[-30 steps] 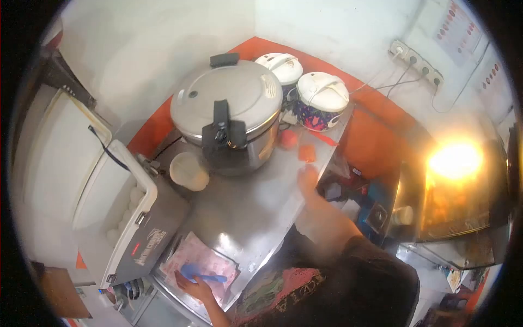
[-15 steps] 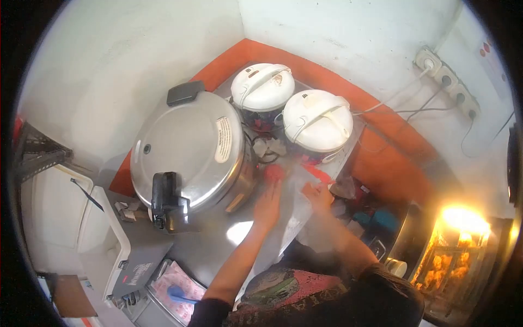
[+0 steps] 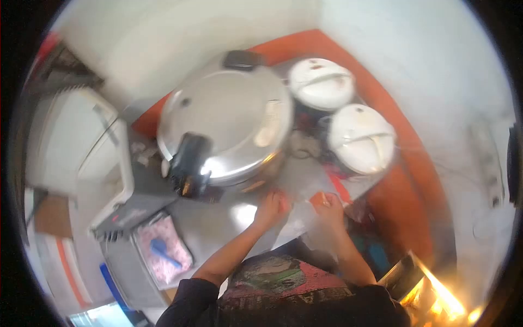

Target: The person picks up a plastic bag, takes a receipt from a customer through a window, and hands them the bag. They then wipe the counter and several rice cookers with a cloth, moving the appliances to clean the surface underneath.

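Both hands have drawn closer to the body since a moment earlier, at the steel counter's (image 3: 229,229) near edge. The left hand (image 3: 271,206) curls over a small red object (image 3: 283,203), while the right hand (image 3: 328,208) pinches an orange piece (image 3: 317,198). Behind them stands the large pressure cooker (image 3: 229,122).

The person wears a dark top with short black sleeves (image 3: 182,297). A colourful printed graphic (image 3: 283,280) in red and green covers its chest.
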Tool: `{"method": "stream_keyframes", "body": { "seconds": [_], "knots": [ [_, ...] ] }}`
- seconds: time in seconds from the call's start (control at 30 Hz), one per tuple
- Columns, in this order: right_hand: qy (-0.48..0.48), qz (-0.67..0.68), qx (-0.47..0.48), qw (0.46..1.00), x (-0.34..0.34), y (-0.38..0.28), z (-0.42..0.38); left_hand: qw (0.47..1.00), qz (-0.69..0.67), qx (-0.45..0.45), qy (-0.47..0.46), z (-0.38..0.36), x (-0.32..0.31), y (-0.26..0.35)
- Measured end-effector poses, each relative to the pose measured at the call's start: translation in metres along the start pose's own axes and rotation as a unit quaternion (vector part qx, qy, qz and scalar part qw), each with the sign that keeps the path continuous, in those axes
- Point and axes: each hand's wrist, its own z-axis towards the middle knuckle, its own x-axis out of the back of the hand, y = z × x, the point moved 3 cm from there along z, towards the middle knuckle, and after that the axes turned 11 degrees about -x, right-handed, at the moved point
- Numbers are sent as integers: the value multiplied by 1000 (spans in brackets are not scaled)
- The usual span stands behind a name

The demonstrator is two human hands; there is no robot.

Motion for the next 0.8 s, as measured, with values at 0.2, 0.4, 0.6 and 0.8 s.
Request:
{"method": "stream_keyframes", "body": {
  "seconds": [0.2,0.4,0.6,0.8],
  "knots": [
    [-230,-126,46,964,-102,8,-8,972,34,192,129,-121,132,-26],
    [-400,-213,20,891,-243,-45,-110,872,176,351,293,-287,233,-70],
    [-476,-219,35,851,-394,-47,-213,816,275,389,328,-389,296,-104],
    [-460,-67,-53,884,-466,-44,-273,805,315,375,336,-447,329,-141]
  ]
}}
